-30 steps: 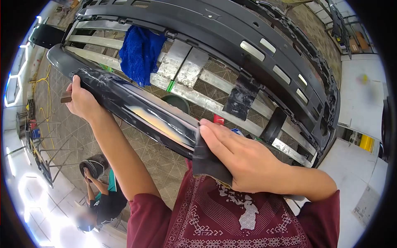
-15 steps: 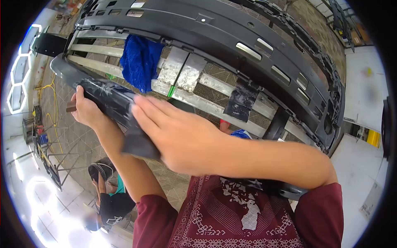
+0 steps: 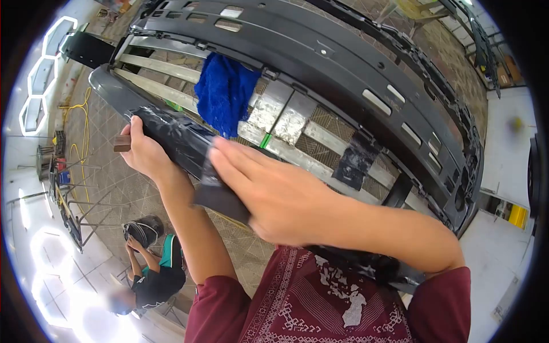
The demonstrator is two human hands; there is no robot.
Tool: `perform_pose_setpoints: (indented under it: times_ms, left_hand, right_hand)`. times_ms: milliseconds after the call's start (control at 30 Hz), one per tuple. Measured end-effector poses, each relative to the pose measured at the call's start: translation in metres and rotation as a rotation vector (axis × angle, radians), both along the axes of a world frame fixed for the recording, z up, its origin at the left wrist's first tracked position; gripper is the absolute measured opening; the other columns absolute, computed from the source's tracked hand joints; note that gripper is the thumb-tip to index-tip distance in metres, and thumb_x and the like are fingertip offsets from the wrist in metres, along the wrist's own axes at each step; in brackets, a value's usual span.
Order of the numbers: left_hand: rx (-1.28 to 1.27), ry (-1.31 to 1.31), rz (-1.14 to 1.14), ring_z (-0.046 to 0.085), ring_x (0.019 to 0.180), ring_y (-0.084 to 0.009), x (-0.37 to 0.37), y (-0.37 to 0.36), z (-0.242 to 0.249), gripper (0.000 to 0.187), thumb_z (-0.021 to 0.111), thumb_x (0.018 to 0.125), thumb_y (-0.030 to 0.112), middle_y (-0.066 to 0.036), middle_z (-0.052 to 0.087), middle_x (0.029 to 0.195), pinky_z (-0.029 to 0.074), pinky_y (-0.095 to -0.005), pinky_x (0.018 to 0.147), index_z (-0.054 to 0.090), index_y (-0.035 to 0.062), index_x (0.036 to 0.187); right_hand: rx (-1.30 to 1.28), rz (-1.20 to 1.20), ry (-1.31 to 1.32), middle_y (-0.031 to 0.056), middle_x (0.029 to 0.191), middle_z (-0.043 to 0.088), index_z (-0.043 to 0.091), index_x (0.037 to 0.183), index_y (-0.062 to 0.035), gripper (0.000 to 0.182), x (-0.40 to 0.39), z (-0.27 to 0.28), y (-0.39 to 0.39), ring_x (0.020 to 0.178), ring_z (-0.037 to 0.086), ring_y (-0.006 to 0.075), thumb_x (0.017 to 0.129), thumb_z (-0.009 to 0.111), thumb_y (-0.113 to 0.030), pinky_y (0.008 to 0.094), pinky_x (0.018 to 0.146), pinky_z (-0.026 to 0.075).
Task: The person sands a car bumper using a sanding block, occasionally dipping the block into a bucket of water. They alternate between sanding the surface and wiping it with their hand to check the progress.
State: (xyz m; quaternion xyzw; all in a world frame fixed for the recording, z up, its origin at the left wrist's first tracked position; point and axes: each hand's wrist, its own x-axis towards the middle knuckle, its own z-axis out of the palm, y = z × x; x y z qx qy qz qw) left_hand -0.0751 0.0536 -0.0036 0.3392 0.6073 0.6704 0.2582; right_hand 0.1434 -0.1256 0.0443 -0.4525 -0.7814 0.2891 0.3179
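A long dark plastic part (image 3: 171,131) with a wet, streaked surface runs diagonally across the middle. At its near edge my left hand (image 3: 147,153) rests with the thumb up against the part, and a small brown block (image 3: 122,143) pokes out from its fingers, which are partly hidden. My right hand (image 3: 280,186) lies on the part with fingers together, pressing a flexible dark sheet (image 3: 220,200) whose loose end hangs below the palm. Beyond the part, a blue cloth (image 3: 225,94) drapes over the pale rack bars (image 3: 160,67).
A large dark bumper (image 3: 297,43) with slots spans the top. Dark wet sheet (image 3: 355,160) and silvery pieces (image 3: 267,108) lie on the bars. At lower left another person (image 3: 157,286) bends over a black bucket (image 3: 144,230). A yellow hose (image 3: 86,123) crosses the floor.
The whole view has shifted, so the parts, cloth and both hands appear farther right and slightly lower. Both hands keep their holds. The other person's hands now show at the bucket.
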Motion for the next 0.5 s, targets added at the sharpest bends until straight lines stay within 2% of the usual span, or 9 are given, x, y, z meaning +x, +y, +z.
perform_pose_setpoints:
  times_ms: [67, 100, 200, 267, 333, 367, 433, 467, 500]
  left_hand:
    - [0.012, -0.121, -0.029, 0.069, 0.086, -0.0187, -0.003, 0.000, -0.003, 0.021, 0.074, 0.100, 0.011, -0.010, 0.070, 0.103, 0.058, -0.0352, 0.081, 0.063, -0.0026, 0.112]
    - [0.058, -0.025, -0.031, 0.067, 0.087, -0.0168, -0.010, 0.005, -0.014, 0.021, 0.074, 0.100, 0.011, -0.009, 0.069, 0.103, 0.057, -0.0341, 0.082, 0.062, -0.0017, 0.112]
    - [0.072, -0.027, 0.040, 0.065, 0.092, -0.0156, 0.010, -0.006, -0.003, 0.022, 0.074, 0.101, 0.012, -0.008, 0.068, 0.104, 0.055, -0.0332, 0.086, 0.062, -0.0013, 0.113]
    - [0.054, -0.042, 0.063, 0.061, 0.097, -0.0154, 0.016, -0.010, -0.001, 0.024, 0.072, 0.105, 0.017, -0.007, 0.064, 0.109, 0.051, -0.0324, 0.092, 0.060, 0.0000, 0.116]
    - [0.049, -0.138, 0.037, 0.061, 0.094, -0.0152, 0.018, -0.011, 0.003, 0.024, 0.069, 0.107, 0.019, -0.006, 0.062, 0.109, 0.051, -0.0330, 0.091, 0.058, 0.0006, 0.117]
    - [0.085, -0.133, 0.019, 0.061, 0.094, -0.0149, 0.010, -0.005, -0.009, 0.019, 0.065, 0.109, 0.017, -0.006, 0.061, 0.108, 0.052, -0.0335, 0.088, 0.057, 0.0013, 0.116]
    - [0.144, -0.217, -0.022, 0.061, 0.094, -0.0143, 0.006, -0.008, -0.012, 0.017, 0.064, 0.110, 0.016, -0.006, 0.061, 0.108, 0.053, -0.0332, 0.087, 0.056, 0.0014, 0.115]
    - [0.178, -0.295, -0.073, 0.061, 0.094, -0.0137, 0.008, -0.011, -0.010, 0.015, 0.062, 0.110, 0.015, -0.007, 0.061, 0.108, 0.053, -0.0329, 0.086, 0.056, 0.0015, 0.114]
    - [0.154, -0.220, -0.010, 0.062, 0.093, -0.0127, 0.012, -0.009, -0.004, 0.012, 0.060, 0.111, 0.013, -0.006, 0.062, 0.107, 0.054, -0.0312, 0.084, 0.055, 0.0022, 0.115]
  right_hand:
    - [0.163, -0.007, -0.042, 0.0384, 0.151, 0.053, 0.045, 0.149, 0.0219, 0.074, -0.014, -0.008, 0.015, 0.147, 0.052, 0.0461, 0.083, 0.066, -0.008, 0.0477, 0.127, 0.039]
    - [0.028, 0.021, -0.015, 0.0387, 0.156, 0.049, 0.043, 0.152, 0.0206, 0.079, -0.002, 0.004, 0.004, 0.149, 0.050, 0.0471, 0.081, 0.068, -0.005, 0.0482, 0.128, 0.039]
    - [-0.200, 0.084, -0.173, 0.0379, 0.163, 0.042, 0.039, 0.157, 0.0170, 0.088, 0.038, 0.030, -0.061, 0.154, 0.045, 0.0477, 0.077, 0.072, -0.001, 0.0489, 0.128, 0.039]
    - [-0.260, 0.136, -0.198, 0.0376, 0.165, 0.040, 0.038, 0.158, 0.0157, 0.091, 0.036, 0.035, -0.056, 0.154, 0.044, 0.0479, 0.076, 0.072, 0.000, 0.0491, 0.127, 0.039]
    - [-0.206, 0.057, -0.245, 0.0360, 0.168, 0.038, 0.032, 0.164, 0.0119, 0.099, 0.017, 0.035, -0.033, 0.155, 0.043, 0.0506, 0.081, 0.082, -0.009, 0.0499, 0.126, 0.040]
    - [-0.148, 0.056, -0.180, 0.0367, 0.164, 0.042, 0.035, 0.162, 0.0111, 0.084, 0.003, 0.022, -0.002, 0.149, 0.048, 0.0514, 0.094, 0.076, -0.015, 0.0495, 0.123, 0.043]
    - [-0.144, 0.067, -0.031, 0.0366, 0.159, 0.047, 0.039, 0.157, 0.0109, 0.065, -0.034, 0.003, 0.066, 0.143, 0.052, 0.0519, 0.106, 0.064, -0.021, 0.0495, 0.119, 0.047]
    - [-0.220, 0.100, -0.010, 0.0354, 0.155, 0.051, 0.042, 0.153, 0.0114, 0.056, -0.049, 0.006, 0.098, 0.139, 0.054, 0.0513, 0.112, 0.056, -0.023, 0.0497, 0.115, 0.049]
    - [-0.034, 0.116, 0.000, 0.0330, 0.159, 0.048, 0.040, 0.156, 0.0103, 0.060, -0.063, -0.001, 0.120, 0.140, 0.054, 0.0508, 0.109, 0.059, -0.023, 0.0501, 0.114, 0.051]
